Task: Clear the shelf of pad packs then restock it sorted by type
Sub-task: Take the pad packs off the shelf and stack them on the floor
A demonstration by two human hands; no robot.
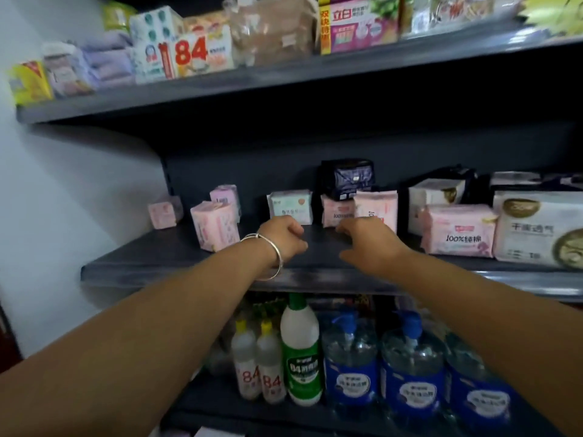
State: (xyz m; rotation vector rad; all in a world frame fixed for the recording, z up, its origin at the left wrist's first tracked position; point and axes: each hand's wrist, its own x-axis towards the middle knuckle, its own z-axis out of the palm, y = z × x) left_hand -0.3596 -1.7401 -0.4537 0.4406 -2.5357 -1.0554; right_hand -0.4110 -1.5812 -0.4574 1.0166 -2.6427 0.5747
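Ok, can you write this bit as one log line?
left hand: curled, empty | right hand: reaching, empty | dark grey metal shelf: packs remain

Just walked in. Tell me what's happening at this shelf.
A person is reaching both bare arms onto the middle shelf, where pad packs stand. The left hand, with a bangle at the wrist, is curled near a white pack and seems to hold nothing. The right hand stretches toward the pink packs. A dark pack sits on top of them. Packs remain across the shelf, so it isn't cleared.
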